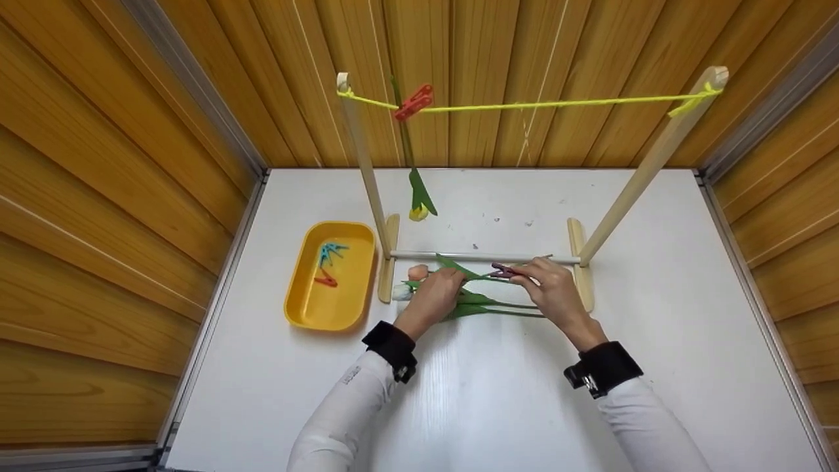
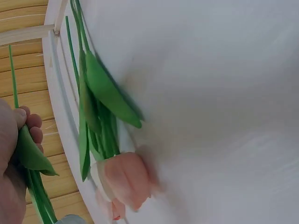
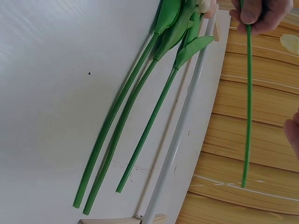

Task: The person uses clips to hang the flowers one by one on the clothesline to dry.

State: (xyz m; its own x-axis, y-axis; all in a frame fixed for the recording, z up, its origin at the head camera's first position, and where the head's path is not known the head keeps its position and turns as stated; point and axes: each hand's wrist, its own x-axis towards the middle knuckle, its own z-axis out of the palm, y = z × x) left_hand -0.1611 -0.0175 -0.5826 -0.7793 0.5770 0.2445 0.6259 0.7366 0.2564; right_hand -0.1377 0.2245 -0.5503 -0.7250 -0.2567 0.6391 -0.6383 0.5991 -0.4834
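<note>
My left hand (image 1: pixel 436 298) grips a tulip by its green stem (image 2: pixel 14 79), with a leaf (image 2: pixel 35 151) under the fingers and a pale bloom (image 2: pixel 71 219) hanging below. To the right of it, my right hand (image 1: pixel 557 288) pinches a purple clothespin (image 1: pixel 502 270) close to the held stem. On the white table lie several more tulips, stems (image 3: pixel 117 112) pointing right, with a peach bloom (image 2: pixel 126 179) among them. A yellow tulip (image 1: pixel 418 212) hangs bloom-down from the line, held by a red clothespin (image 1: pixel 415 102).
A yellow-green cord (image 1: pixel 557 103) runs between two wooden posts (image 1: pixel 649 174), joined low down by a white bar (image 1: pixel 485 256). At left stands a yellow tray (image 1: pixel 341 321) with blue clothespins (image 1: pixel 331 252) and a red clothespin (image 1: pixel 326 279). Wood-panelled walls (image 1: pixel 485 39) enclose the table.
</note>
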